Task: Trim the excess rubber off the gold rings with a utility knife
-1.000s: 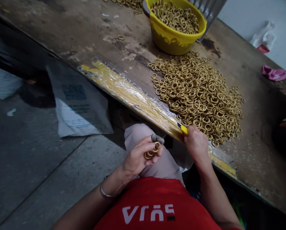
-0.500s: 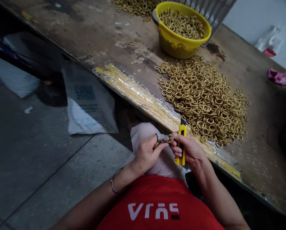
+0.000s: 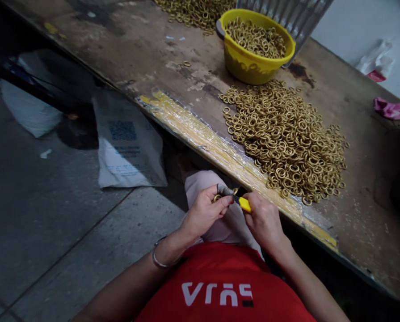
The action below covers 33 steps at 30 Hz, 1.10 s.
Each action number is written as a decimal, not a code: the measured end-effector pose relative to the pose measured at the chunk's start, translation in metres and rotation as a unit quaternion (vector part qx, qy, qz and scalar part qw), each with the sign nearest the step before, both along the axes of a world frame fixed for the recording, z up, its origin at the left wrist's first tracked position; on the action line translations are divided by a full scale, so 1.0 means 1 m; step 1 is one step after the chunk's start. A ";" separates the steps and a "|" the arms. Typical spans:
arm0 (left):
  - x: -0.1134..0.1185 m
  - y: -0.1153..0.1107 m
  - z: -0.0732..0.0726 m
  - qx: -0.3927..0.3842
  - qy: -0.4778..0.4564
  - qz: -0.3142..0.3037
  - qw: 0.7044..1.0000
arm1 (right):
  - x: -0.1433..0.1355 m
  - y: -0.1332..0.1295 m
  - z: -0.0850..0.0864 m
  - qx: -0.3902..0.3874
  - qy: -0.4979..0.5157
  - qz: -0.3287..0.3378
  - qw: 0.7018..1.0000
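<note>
My left hand [image 3: 204, 211] pinches brass-coloured rings [image 3: 216, 197] above my lap; a grey wrap covers one of its fingers. In my right hand [image 3: 263, 220] is a yellow utility knife [image 3: 244, 205], gripped with its dark blade end pointing left at the rings. The blade tip is close to the left fingertips; whether it touches a ring cannot be made out. A large pile of brass-coloured rings [image 3: 293, 143] lies on the table beyond my hands.
On the table [image 3: 136, 49], a yellow basin [image 3: 253, 69] holds more rings. Another ring pile [image 3: 200, 13] lies at the far edge of view. A pink cloth [image 3: 392, 108] is at the right. A white sack [image 3: 129, 152] stands on the floor, left.
The knife has swung from upright to pointing left, its blade end now at the rings. My right hand has turned over, knuckles up. The view has shifted slightly.
</note>
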<state>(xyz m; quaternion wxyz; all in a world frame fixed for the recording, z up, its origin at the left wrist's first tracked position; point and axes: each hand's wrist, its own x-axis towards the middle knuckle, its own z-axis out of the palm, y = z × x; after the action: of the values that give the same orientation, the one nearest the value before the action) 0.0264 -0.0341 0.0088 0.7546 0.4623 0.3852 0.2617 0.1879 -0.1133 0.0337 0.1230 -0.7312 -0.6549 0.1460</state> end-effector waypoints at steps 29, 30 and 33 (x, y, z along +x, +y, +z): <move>0.000 0.007 -0.006 -0.153 -0.080 -0.058 0.983 | 0.055 0.008 -0.011 -0.073 -0.204 -0.165 0.962; 0.001 0.007 -0.005 -0.171 -0.096 -0.054 0.979 | 0.060 0.008 -0.013 -0.061 -0.194 -0.160 0.966; 0.007 0.009 -0.001 -0.228 -0.144 -0.049 0.962 | 0.072 0.013 -0.014 0.012 -0.104 -0.162 0.981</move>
<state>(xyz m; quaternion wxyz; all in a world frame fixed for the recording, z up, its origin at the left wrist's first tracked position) 0.0331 -0.0250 0.0078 0.8993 0.2541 0.2989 0.1932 0.2602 -0.1003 0.0198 0.0855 -0.8373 -0.5386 0.0393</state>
